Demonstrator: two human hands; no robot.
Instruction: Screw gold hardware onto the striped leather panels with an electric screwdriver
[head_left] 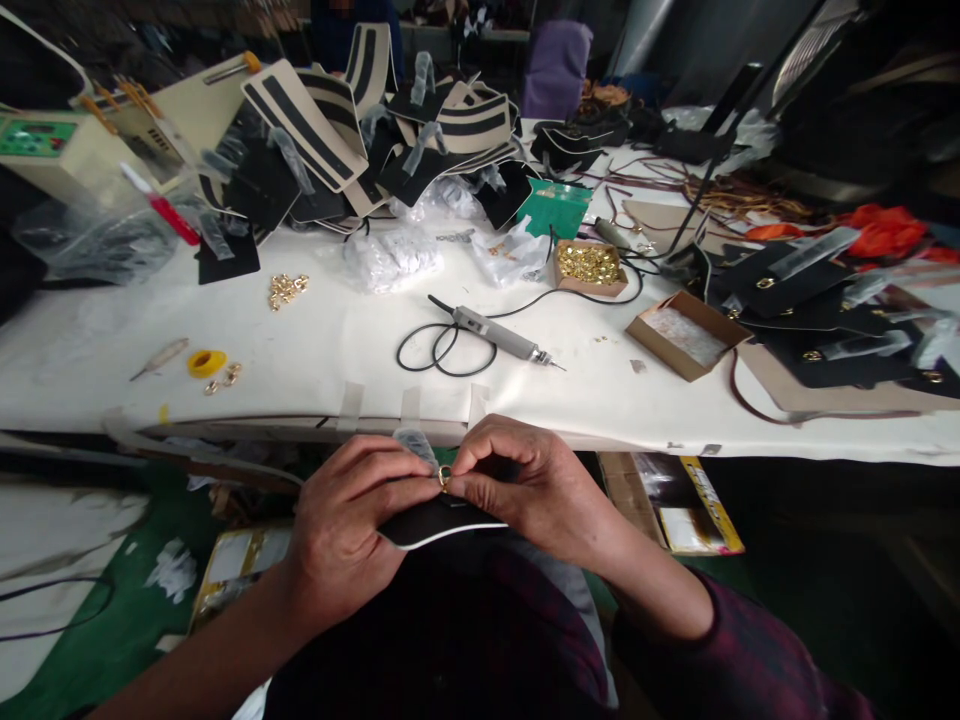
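Note:
My left hand (349, 510) is closed on a black panel (435, 520) with a pale edge, which looks like leather. A strap end wrapped in clear plastic (415, 444) rises from between its fingers. The thumb and forefinger of my right hand (525, 480) pinch a small gold ring (445, 477) at the strap. Both hands meet at this ring, in front of the table's near edge and above my lap. My fingers hide how the ring sits on the strap.
On the white table (337, 350) lie a grey electric screwdriver (499, 335) with a looped cable, a box of gold fittings (590, 263), a cardboard box (686, 335), yellow tape (206, 362) and loose gold rings (287, 289). Black panels (817, 310) are piled at right, with more panels (307, 120) behind.

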